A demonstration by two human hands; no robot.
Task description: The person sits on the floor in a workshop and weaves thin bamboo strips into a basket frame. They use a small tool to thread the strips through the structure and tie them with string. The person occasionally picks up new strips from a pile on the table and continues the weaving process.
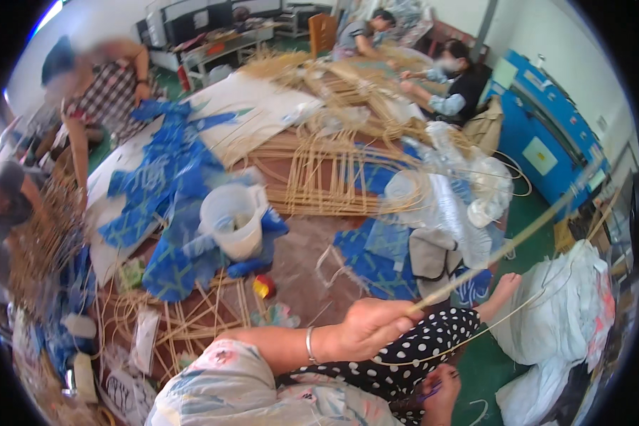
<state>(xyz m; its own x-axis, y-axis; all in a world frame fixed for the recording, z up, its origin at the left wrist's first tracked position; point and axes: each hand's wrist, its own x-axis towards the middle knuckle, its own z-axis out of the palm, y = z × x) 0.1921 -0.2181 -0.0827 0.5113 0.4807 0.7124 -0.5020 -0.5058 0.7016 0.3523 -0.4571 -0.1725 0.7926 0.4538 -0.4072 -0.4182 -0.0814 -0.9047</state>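
My left hand (378, 328), with a bangle at its wrist, reaches across my lap. Its fingers are closed round a bundle of thin pale cane strips (500, 250) that slants up to the right. A looser single strand (468, 339) bends back below it over my polka-dot trousers. Lower right, my right hand (441, 396) is closed, with something small and purple at its fingers that I cannot make out.
A woven cane frame (334, 174) lies on the table beyond a white bucket (231, 220) and blue printed sheeting (174, 170). White sacks (547, 305) stand at right, before a blue machine (547, 117). Other people (106, 89) work around the table. Loose cane (184, 323) lies at left.
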